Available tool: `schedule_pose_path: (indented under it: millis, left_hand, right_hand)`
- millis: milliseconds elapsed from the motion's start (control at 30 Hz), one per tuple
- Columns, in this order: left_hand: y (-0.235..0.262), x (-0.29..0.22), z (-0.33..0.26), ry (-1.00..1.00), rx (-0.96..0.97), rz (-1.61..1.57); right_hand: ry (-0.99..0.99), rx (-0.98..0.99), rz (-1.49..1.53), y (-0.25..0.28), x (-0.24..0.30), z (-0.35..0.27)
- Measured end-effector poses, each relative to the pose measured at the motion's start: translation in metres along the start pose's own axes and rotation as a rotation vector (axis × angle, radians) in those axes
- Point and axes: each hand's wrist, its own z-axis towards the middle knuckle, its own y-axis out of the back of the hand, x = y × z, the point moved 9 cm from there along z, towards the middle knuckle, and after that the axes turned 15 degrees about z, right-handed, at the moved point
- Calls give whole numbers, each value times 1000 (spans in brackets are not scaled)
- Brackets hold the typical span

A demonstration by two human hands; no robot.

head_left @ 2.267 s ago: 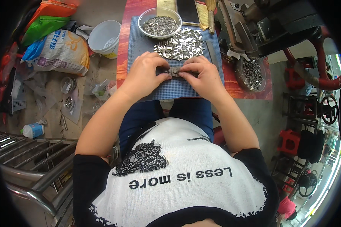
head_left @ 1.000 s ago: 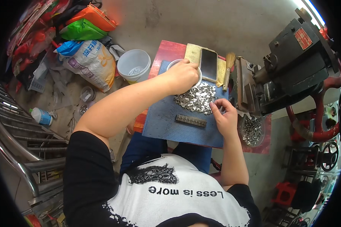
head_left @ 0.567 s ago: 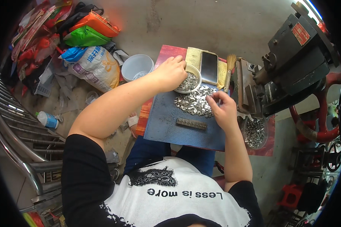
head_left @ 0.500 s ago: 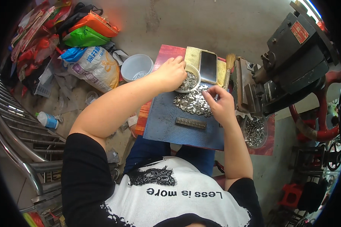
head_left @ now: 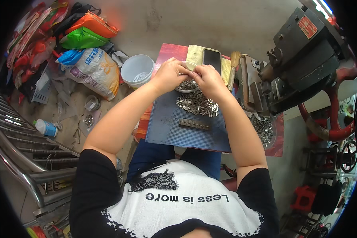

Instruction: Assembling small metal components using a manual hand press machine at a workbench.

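Over a round, pale bowl (head_left: 183,90) holding small metal pieces, my left hand (head_left: 170,75) and my right hand (head_left: 208,80) meet at the fingertips. Both are closed in a pinch; whatever lies between the fingers is too small or hidden to make out. My hands cover part of the bowl. Just nearer to me, a loose pile of small silvery metal pieces (head_left: 196,104) is spread on a blue textured mat (head_left: 162,123). A dark, notched metal bar (head_left: 194,124) lies on the mat below the pile.
Beyond my hands, a phone (head_left: 212,59) rests on a yellow cloth (head_left: 225,69) beside a straw brush (head_left: 234,63). A heavy dark machine (head_left: 297,51) stands at right, above a tub of metal pieces (head_left: 262,133). A white bucket (head_left: 135,69) and a filled sack (head_left: 93,71) are at left.
My right hand has moved from the loose pile up and left to the bowl. My left hand has shifted slightly left and nearer, and the fingers of both hands now meet.
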Motion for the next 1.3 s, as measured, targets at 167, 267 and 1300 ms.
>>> schedule_pose_path:
  millis: [167, 267, 1300]
  left_hand:
    - [3, -3, -3, -17, -19, -2]
    - [6, 0, -1, -25, 3, -41]
    - [23, 6, -7, 221, -61, 70]
  right_hand:
    - [130, 16, 43, -8, 0, 5]
    - [98, 50, 55, -5, 9, 7]
    - [-298, -143, 532, -6, -32, 11]
